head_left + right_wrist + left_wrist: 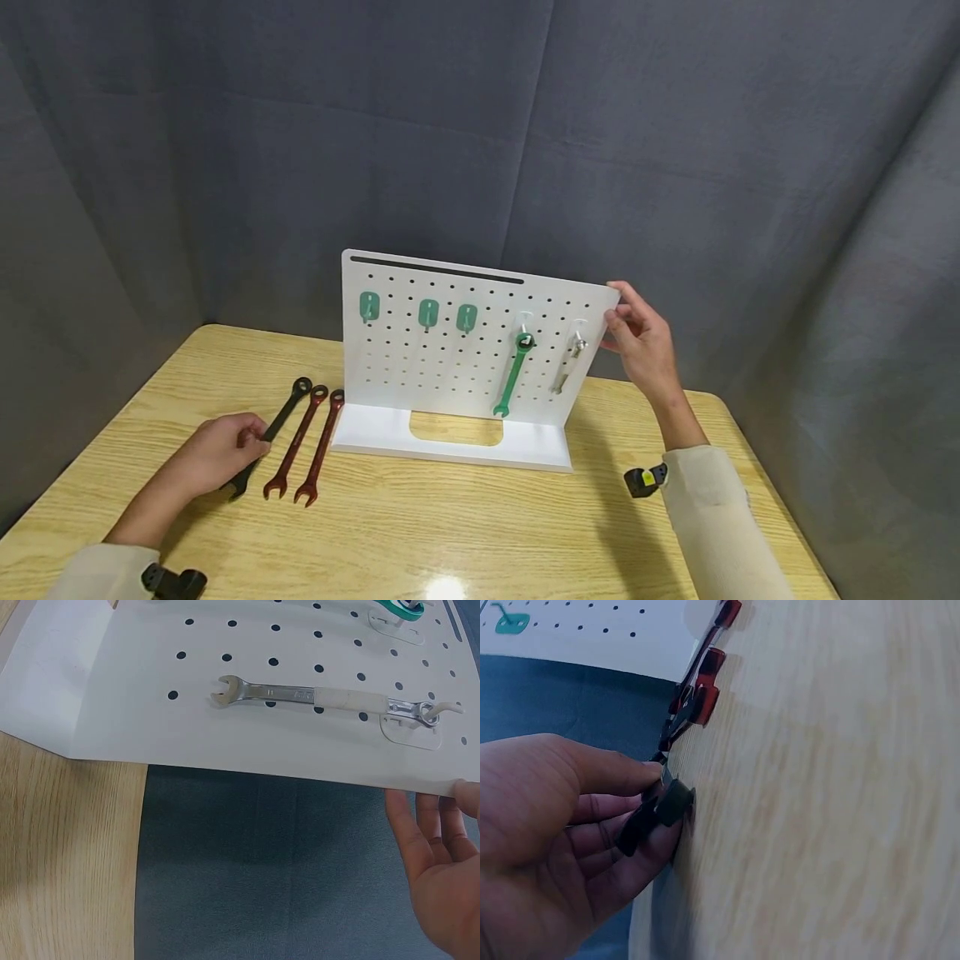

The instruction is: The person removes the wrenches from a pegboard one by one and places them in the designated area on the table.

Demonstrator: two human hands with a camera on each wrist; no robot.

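Observation:
My left hand (217, 457) pinches a dark combination wrench (282, 415) between thumb and fingers at the table's left side. In the left wrist view, the wrench's open end (676, 801) pokes out past the fingers, close to the wood. Two red combination wrenches (297, 443) lie side by side just right of it. My right hand (647, 346) grips the upper right edge of a white pegboard (405, 354), thumb in front and fingers behind. A green wrench (513, 379) and a smaller silver wrench (281, 693) hang from white hooks on the board.
Three green hooks (428, 313) on the board's left half carry nothing. The board stands on a white base (375, 429) with a cutout, on a wooden table (420, 533). A grey curtain (420, 150) hangs behind and at both sides.

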